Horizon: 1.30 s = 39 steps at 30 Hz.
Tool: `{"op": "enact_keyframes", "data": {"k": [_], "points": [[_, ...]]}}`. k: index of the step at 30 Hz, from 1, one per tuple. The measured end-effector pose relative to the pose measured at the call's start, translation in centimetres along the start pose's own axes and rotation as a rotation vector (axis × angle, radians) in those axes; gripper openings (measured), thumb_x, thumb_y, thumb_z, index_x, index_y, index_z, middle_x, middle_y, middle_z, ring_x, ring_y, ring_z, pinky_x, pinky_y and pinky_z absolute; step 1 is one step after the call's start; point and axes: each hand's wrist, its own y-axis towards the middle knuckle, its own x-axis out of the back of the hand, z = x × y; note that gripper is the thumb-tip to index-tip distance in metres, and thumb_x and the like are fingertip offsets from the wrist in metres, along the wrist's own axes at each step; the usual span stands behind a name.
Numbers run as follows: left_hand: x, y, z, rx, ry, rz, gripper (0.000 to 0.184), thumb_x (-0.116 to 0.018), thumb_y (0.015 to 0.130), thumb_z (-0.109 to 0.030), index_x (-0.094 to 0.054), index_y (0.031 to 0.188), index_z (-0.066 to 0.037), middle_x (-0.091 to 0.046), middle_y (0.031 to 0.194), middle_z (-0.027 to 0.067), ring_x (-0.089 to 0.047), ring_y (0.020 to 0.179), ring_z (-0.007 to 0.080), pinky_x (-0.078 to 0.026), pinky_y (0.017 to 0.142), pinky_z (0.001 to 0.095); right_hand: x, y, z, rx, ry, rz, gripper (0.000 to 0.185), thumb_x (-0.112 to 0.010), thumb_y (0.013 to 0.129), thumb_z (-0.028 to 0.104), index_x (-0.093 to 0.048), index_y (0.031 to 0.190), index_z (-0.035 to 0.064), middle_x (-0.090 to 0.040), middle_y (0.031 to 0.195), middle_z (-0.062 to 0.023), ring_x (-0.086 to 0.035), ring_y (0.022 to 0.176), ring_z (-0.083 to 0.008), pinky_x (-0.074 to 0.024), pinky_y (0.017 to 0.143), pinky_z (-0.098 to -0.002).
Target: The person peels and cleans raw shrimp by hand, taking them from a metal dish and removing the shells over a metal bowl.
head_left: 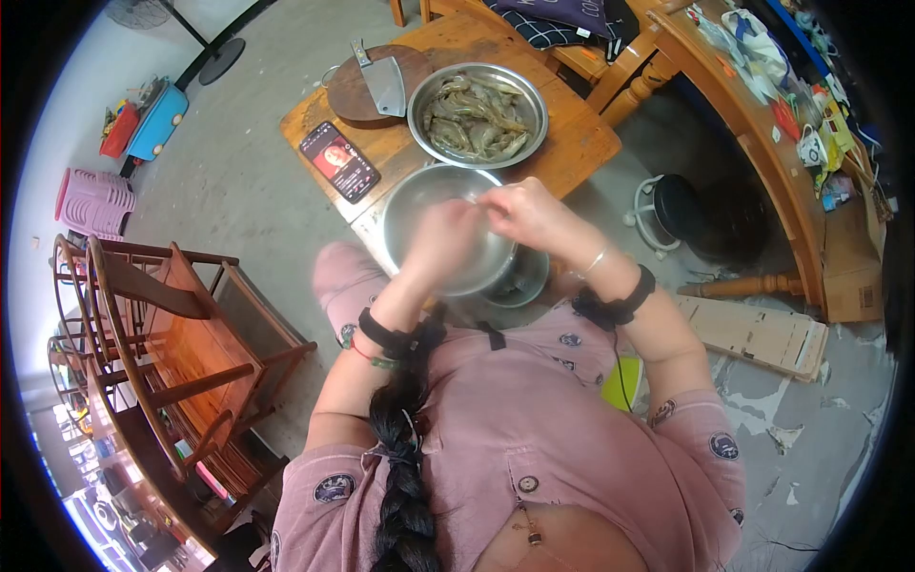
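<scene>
A large steel bowl stands at the near edge of a low wooden table, below both of my hands. My left hand is smeared by motion over the bowl, so its fingers are unclear. Beside it, my right hand is closed in a pinch at the bowl's right side; whatever it holds is too small to name. Behind the hands, a second steel bowl holds several raw shrimp. Partly hidden under the near bowl is another container.
A cleaver lies on a round wooden board, with a phone nearer me on the table. Wooden chairs stand at left. A round black stool and a cluttered desk are at right.
</scene>
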Motion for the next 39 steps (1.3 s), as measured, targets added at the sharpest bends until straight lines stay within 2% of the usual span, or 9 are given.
{"op": "enact_keyframes", "data": {"k": [4, 6, 9, 15, 18, 28, 34, 36, 39], "points": [[0.0, -0.2, -0.2, -0.01, -0.024, -0.005, 0.021, -0.055, 0.096, -0.018, -0.064, 0.097, 0.001, -0.048, 0.063, -0.0036, -0.04, 0.048, 0.005, -0.034, 0.042, 0.0218, 0.1, 0.0, 0.3, -0.022, 0.045, -0.016, 0.015, -0.06, 0.073, 0.004, -0.068, 0.085, -0.0016, -0.063, 0.073, -0.0228, -0.065, 0.068, -0.037, -0.053, 0.061, -0.04], [0.0, -0.4, -0.4, -0.004, -0.023, -0.006, 0.021, -0.055, 0.096, -0.018, -0.064, 0.098, 0.001, -0.047, 0.063, -0.0038, -0.04, 0.048, 0.0049, -0.034, 0.042, 0.0217, 0.3, -0.1, 0.4, -0.061, 0.025, 0.039, 0.021, -0.061, 0.077, 0.001, -0.07, 0.097, 0.0023, -0.066, 0.078, -0.0196, -0.068, 0.068, -0.0304, -0.0532, 0.064, -0.0348], [0.0, -0.3, -0.5, 0.005, -0.058, 0.004, 0.021, -0.054, 0.096, -0.017, -0.064, 0.1, 0.001, -0.046, 0.062, -0.0042, -0.039, 0.048, 0.0045, -0.033, 0.041, 0.0216, -0.3, 0.0, -0.1, -0.081, 0.132, -0.064, 0.016, -0.062, 0.073, 0.003, -0.069, 0.086, -0.0009, -0.064, 0.071, -0.0204, -0.067, 0.065, -0.0319, -0.0533, 0.06, -0.0361], [0.0, -0.2, -0.8, -0.029, -0.109, 0.019, 0.021, -0.053, 0.097, -0.016, -0.063, 0.103, 0.001, -0.045, 0.062, -0.0046, -0.038, 0.048, 0.0042, -0.033, 0.041, 0.0212, 1.2, 0.0, 0.4, -0.28, 0.24, 0.066, 0.021, -0.065, 0.075, 0.007, -0.069, 0.093, -0.0003, -0.066, 0.076, -0.0194, -0.068, 0.068, -0.0271, -0.0532, 0.063, -0.0339], [-0.1, -0.2, -1.1, -0.005, -0.107, -0.008, 0.021, -0.052, 0.097, -0.017, -0.063, 0.103, 0.001, -0.046, 0.062, -0.0044, -0.038, 0.047, 0.0044, -0.033, 0.041, 0.0211, 1.3, -0.1, 0.8, -0.17, 0.184, 0.05, 0.023, -0.065, 0.075, 0.008, -0.069, 0.096, -0.0006, -0.066, 0.077, -0.0198, -0.068, 0.07, -0.0291, -0.0533, 0.065, -0.034], [-0.2, -0.2, -0.9, -0.006, -0.077, -0.024, 0.021, -0.053, 0.097, -0.017, -0.065, 0.101, 0.0, -0.048, 0.062, -0.0037, -0.041, 0.047, 0.005, -0.034, 0.04, 0.0215, 0.6, -0.2, 0.5, -0.118, 0.112, -0.001, 0.026, -0.063, 0.073, 0.005, -0.068, 0.098, -0.0021, -0.065, 0.076, -0.022, -0.068, 0.072, -0.033, -0.054, 0.065, -0.0367], [0.1, -0.3, -1.3, -0.034, -0.087, -0.057, 0.021, -0.053, 0.097, -0.017, -0.065, 0.101, 0.001, -0.047, 0.062, -0.0036, -0.041, 0.047, 0.0049, -0.033, 0.04, 0.0216, 0.6, -0.1, 1.1, -0.198, 0.128, -0.011, 0.025, -0.06, 0.073, 0.003, -0.067, 0.097, -0.002, -0.064, 0.077, -0.0228, -0.067, 0.072, -0.0351, -0.0539, 0.065, -0.0384], [0.0, -0.2, -1.3, -0.052, -0.101, -0.052, 0.022, -0.053, 0.097, -0.016, -0.065, 0.102, 0.001, -0.048, 0.062, -0.0035, -0.041, 0.047, 0.0049, -0.034, 0.04, 0.0218, 0.2, -0.1, 0.8, -0.051, 0.056, -0.074, 0.025, -0.058, 0.073, 0.002, -0.067, 0.096, -0.0022, -0.064, 0.078, -0.0233, -0.066, 0.072, -0.036, -0.0536, 0.065, -0.0395], [-0.2, -0.3, -1.9, -0.037, -0.076, -0.058, 0.022, -0.053, 0.097, -0.016, -0.065, 0.102, 0.001, -0.047, 0.062, -0.0035, -0.04, 0.047, 0.005, -0.033, 0.04, 0.022, 0.6, -0.1, 0.9, -0.08, 0.049, -0.063, 0.024, -0.058, 0.073, 0.002, -0.067, 0.095, -0.0024, -0.064, 0.078, -0.0232, -0.066, 0.072, -0.0363, -0.0536, 0.065, -0.0398]]}}
